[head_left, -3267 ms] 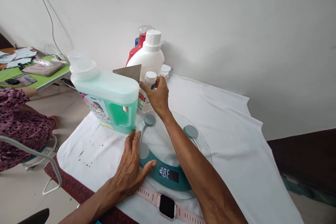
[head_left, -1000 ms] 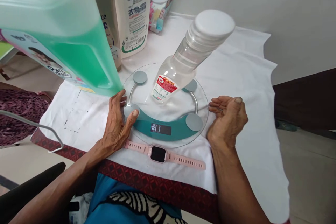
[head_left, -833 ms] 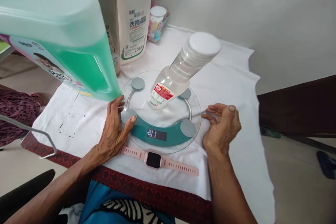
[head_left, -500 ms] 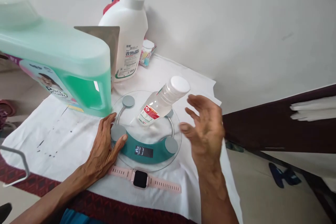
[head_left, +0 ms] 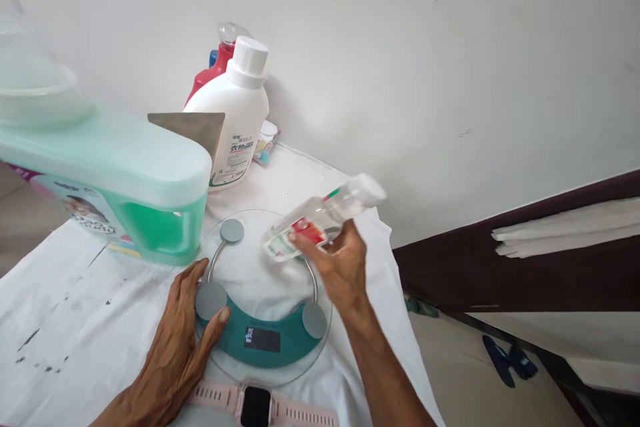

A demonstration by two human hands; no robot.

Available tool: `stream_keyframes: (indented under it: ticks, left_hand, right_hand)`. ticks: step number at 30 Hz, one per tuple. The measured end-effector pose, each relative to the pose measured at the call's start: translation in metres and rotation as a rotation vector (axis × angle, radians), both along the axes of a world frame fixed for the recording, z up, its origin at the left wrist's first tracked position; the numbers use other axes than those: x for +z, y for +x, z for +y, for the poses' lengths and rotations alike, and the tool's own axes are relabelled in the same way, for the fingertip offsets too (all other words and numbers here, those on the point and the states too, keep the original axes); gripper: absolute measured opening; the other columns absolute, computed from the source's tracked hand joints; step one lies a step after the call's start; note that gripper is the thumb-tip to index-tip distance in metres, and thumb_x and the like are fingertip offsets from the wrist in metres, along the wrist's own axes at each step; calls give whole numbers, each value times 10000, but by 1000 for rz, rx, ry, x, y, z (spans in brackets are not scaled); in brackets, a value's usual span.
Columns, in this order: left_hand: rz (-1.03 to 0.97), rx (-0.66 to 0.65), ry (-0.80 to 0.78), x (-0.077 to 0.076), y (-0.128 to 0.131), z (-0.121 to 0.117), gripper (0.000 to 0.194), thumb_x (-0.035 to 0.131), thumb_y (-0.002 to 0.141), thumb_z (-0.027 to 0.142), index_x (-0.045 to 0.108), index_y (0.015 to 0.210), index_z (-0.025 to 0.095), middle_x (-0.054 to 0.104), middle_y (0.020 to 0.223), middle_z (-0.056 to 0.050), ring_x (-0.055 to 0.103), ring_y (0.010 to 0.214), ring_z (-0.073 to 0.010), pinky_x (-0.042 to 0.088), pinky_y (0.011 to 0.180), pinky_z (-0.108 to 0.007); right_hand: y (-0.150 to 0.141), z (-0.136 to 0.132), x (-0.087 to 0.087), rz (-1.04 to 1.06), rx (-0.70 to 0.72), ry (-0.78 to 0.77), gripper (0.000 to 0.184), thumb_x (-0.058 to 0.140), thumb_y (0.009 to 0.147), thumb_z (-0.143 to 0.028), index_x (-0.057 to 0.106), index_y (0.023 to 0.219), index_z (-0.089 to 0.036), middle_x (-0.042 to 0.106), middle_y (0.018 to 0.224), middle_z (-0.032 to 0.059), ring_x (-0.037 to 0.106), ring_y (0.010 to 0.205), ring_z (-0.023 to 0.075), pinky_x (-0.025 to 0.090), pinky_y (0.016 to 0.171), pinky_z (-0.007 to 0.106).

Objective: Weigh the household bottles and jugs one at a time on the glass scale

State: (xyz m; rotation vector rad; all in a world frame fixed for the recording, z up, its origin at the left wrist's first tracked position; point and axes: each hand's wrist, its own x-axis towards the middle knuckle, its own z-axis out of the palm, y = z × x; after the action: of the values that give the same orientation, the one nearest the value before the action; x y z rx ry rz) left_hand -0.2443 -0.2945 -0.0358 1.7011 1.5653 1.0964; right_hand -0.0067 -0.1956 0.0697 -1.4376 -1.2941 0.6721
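My right hand (head_left: pixel 345 267) is closed around a clear plastic bottle (head_left: pixel 313 223) with a white cap and a red-and-white label. The bottle tilts toward the upper right above the scale, slightly blurred. Below it lies a round glass scale (head_left: pixel 270 340) with a teal band, grey round pads and a dark display (head_left: pixel 263 339); the display's digits are partly legible. At the scale's left edge rests my left hand (head_left: pixel 183 333), fingers stretched along the rim and thumb over the glass near a grey pad. It grasps nothing.
A large green-liquid jug (head_left: pixel 175 177) stands left of the scale. Behind it are a white detergent bottle (head_left: pixel 245 110), a red bottle (head_left: pixel 210 77) and a small colourful packet (head_left: pixel 267 140). A pink-strapped smartwatch (head_left: pixel 256 407) lies in front on the white cloth (head_left: pixel 55 300). A wall rises behind.
My right hand has closed on the clear bottle, which was standing on the scale, and tips it further right. My left hand stays at the scale's edge. The view has shifted upward.
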Motion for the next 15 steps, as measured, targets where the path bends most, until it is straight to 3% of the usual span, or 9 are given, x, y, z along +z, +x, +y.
stream_keyframes:
  ticks: [3,5,9,15]
  left_hand:
    - [-13,14,-16,2,3,-1,601,536,1068,503,387,1611,294,525,1562,-148,590,1410,-364,533,1165,-662]
    - [-18,35,-33,5,6,-1,590,525,1071,510,400,1602,285,523,1567,-150,584,1415,-366,526,1172,-661]
    - [-16,73,-38,7,12,-1,574,500,1083,495,399,1602,270,526,1570,-153,573,1427,-363,500,1200,-653]
    - [34,113,-40,3,17,1,582,517,1065,511,417,1606,323,529,1588,-134,621,1380,-353,569,1140,-591]
  right_hand:
    - [37,56,10,-51,-154,162,714,946,633,-481,606,1211,-235,756,1191,92,741,1031,275,605,897,426]
    - [66,101,9,-140,-265,165,744,956,578,-476,593,1173,-216,746,1103,77,722,1004,275,587,916,443]
    - [117,182,-6,-325,-517,40,683,934,584,-439,565,1117,-225,703,983,21,685,954,258,555,955,461]
    - [159,257,-32,-348,-617,36,641,900,623,-411,485,1085,-252,688,1109,81,651,1192,327,499,1084,511]
